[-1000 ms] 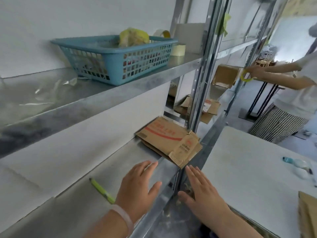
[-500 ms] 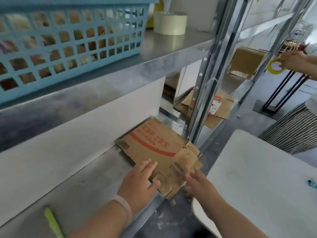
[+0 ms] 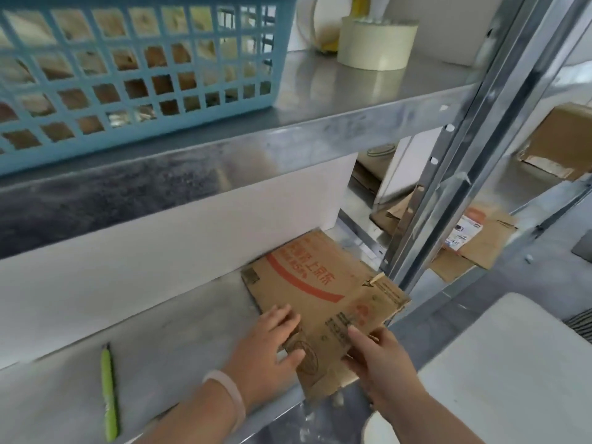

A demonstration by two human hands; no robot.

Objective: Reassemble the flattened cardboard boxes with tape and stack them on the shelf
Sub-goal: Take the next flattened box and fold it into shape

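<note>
Both bare forearms reached forward from the lower edge of the view toward the front edge of the lower shelf (image 3: 160, 347), the left wrist ringed by a pale band (image 3: 229, 395). The left hand (image 3: 266, 347) lay palm down, fingers straight and slightly spread, on the near left part of the flattened cardboard box (image 3: 320, 293), thumb out to the right. The right hand (image 3: 381, 363) pinched the box's near right edge at the shelf's front edge, thumb on top and fingers curled beneath.
</note>
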